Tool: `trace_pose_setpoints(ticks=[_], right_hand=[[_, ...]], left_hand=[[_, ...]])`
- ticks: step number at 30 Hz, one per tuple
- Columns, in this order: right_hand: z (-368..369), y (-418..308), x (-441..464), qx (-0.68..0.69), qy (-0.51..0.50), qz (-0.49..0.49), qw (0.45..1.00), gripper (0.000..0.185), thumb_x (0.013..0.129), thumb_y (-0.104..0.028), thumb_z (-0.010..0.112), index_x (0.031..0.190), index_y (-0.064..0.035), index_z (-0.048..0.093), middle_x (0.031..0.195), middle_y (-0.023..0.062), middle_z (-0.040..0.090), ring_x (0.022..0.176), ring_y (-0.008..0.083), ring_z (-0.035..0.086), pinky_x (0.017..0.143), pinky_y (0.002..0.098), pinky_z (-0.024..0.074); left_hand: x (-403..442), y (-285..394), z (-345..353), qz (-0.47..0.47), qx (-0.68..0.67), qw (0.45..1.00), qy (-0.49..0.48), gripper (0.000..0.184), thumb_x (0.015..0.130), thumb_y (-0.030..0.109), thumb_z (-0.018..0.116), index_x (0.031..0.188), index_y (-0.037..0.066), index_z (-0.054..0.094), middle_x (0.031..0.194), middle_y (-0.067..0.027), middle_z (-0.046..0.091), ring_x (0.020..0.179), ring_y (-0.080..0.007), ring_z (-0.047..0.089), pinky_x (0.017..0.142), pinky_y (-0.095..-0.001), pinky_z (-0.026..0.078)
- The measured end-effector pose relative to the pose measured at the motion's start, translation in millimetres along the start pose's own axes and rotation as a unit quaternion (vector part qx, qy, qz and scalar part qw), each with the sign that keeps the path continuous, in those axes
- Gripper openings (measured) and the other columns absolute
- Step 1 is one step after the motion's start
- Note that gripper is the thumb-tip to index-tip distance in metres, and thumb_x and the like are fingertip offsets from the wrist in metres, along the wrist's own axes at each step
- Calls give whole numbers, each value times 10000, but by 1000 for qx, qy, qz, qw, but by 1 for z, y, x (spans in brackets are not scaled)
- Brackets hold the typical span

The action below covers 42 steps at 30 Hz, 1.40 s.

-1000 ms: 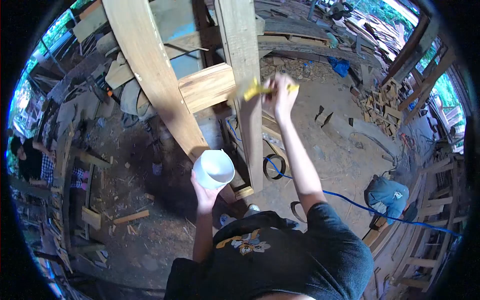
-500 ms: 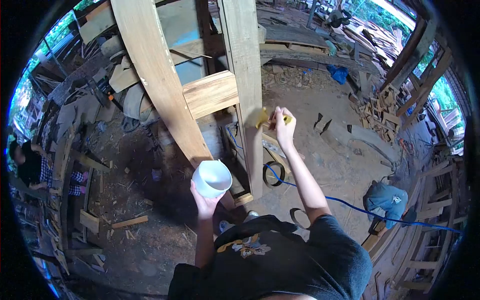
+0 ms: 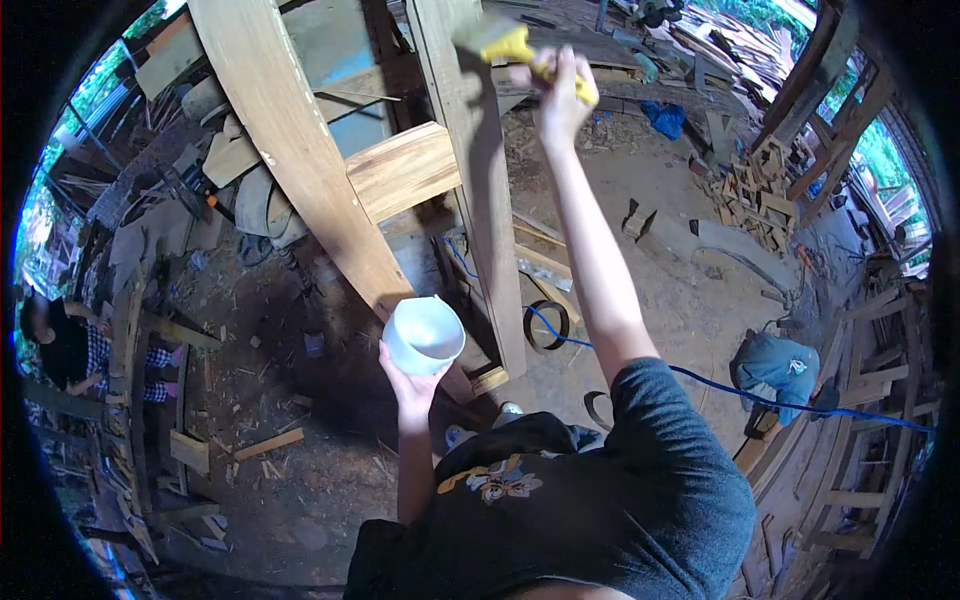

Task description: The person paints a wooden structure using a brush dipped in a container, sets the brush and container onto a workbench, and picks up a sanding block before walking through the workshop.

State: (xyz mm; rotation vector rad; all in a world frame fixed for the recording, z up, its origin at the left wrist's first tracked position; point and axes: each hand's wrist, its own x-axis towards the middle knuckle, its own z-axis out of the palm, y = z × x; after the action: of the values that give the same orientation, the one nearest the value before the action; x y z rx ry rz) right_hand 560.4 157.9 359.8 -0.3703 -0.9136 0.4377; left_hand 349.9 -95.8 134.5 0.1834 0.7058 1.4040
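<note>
My right hand [image 3: 565, 103] is closed around the yellow handle of a paintbrush [image 3: 509, 45]. The blurred bristles are at the upper part of the right-hand board [image 3: 485, 190] of a wooden frame; whether they touch it I cannot tell. In my left hand [image 3: 413, 390] is a white plastic cup [image 3: 424, 340], held from below with its mouth up and tilted towards me. What it contains cannot be made out. Behind the cup runs the left-hand board [image 3: 290, 140], and a short wooden crosspiece [image 3: 403, 170] joins both boards.
A blue cable [image 3: 700, 379] crosses the ground on the right, near a bent-over person [image 3: 775, 370]. Another person [image 3: 68, 340] sits at far left. Wood offcuts [image 3: 760, 190] are piled at right, and a dark ring [image 3: 546, 325] lies beside the frame.
My right hand has moved the paintbrush up along the right-hand board, away from me, and the arm is more stretched. My left hand still holds the cup in nearly the same place.
</note>
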Motion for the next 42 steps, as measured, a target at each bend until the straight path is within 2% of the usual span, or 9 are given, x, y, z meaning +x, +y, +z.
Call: trace_pose_setpoints(ticks=[5, 6, 8, 9, 15, 17, 24, 36, 42], right_hand=[[-120, -6, -131, -123, 78, 248, 958, 332, 888, -237, 461, 605, -65, 479, 572, 12, 511, 498, 65, 467, 458, 207, 371], [-172, 25, -173, -178, -1, 179, 968, 362, 881, -235, 464, 566, -60, 432, 554, 32, 495, 481, 95, 460, 452, 239, 361], [-221, 31, -252, -470, -63, 108, 874, 307, 857, -193, 475, 624, 7, 493, 551, 104, 513, 488, 188, 501, 490, 364, 399], [-235, 17, -273, -505, -82, 305, 803, 289, 842, -188, 489, 650, 27, 512, 530, 116, 518, 471, 201, 518, 470, 372, 406], [-127, -75, -198, -40, 5, 376, 926, 477, 892, -331, 404, 493, -74, 353, 476, 93, 454, 367, 156, 392, 345, 248, 314], [-99, -101, -167, 8, -119, 318, 941, 476, 911, -322, 341, 495, -91, 335, 455, 99, 444, 331, 146, 344, 338, 245, 296], [-61, -109, -202, -50, -359, 373, 854, 388, 916, -236, 385, 606, -17, 468, 605, 52, 524, 502, 98, 459, 495, 223, 376], [-61, -113, -191, -27, -302, 507, 806, 327, 884, -214, 480, 604, -45, 474, 571, 17, 523, 397, 61, 419, 381, 186, 310], [-28, -112, -76, 26, -226, 285, 931, 228, 853, -162, 514, 663, -56, 447, 602, 108, 562, 416, 152, 522, 377, 247, 425]], left_hand=[[-7, 1, 0, 3, 0, 1000, 2, 703, 726, 675, 385, 1268, 232, 318, 1277, -60, 369, 1130, -291, 412, 817, -495, 402], [-6, 4, 0, 5, -2, 1000, 4, 704, 728, 677, 375, 1271, 233, 315, 1280, -60, 365, 1137, -291, 405, 830, -500, 390], [-1, 9, 0, -9, -4, 1000, 6, 698, 729, 674, 370, 1269, 235, 320, 1282, -60, 362, 1146, -293, 394, 846, -508, 375], [1, 10, 1, -20, -12, 1000, 12, 691, 730, 670, 365, 1267, 237, 326, 1284, -60, 359, 1156, -294, 383, 862, -516, 359], [7, 31, 18, 37, 25, 996, -77, 679, 750, 632, 367, 1282, 212, 328, 1294, -72, 347, 1188, -303, 342, 910, -558, 303], [9, 32, 12, 66, 25, 993, -99, 640, 796, 573, 353, 1281, 156, 324, 1286, -85, 357, 1182, -295, 352, 925, -529, 313], [-1, 25, 30, 101, 70, 986, -112, 650, 838, 538, 311, 1294, 76, 291, 1305, -104, 341, 1209, -262, 329, 992, -438, 275], [18, 25, 9, 46, 83, 987, -128, 567, 870, 469, 308, 1283, 80, 290, 1270, -106, 384, 1172, -240, 376, 958, -416, 324], [20, 47, 10, 55, 94, 984, -141, 652, 814, 565, 335, 1292, 122, 307, 1276, -101, 378, 1160, -287, 391, 905, -485, 365]])
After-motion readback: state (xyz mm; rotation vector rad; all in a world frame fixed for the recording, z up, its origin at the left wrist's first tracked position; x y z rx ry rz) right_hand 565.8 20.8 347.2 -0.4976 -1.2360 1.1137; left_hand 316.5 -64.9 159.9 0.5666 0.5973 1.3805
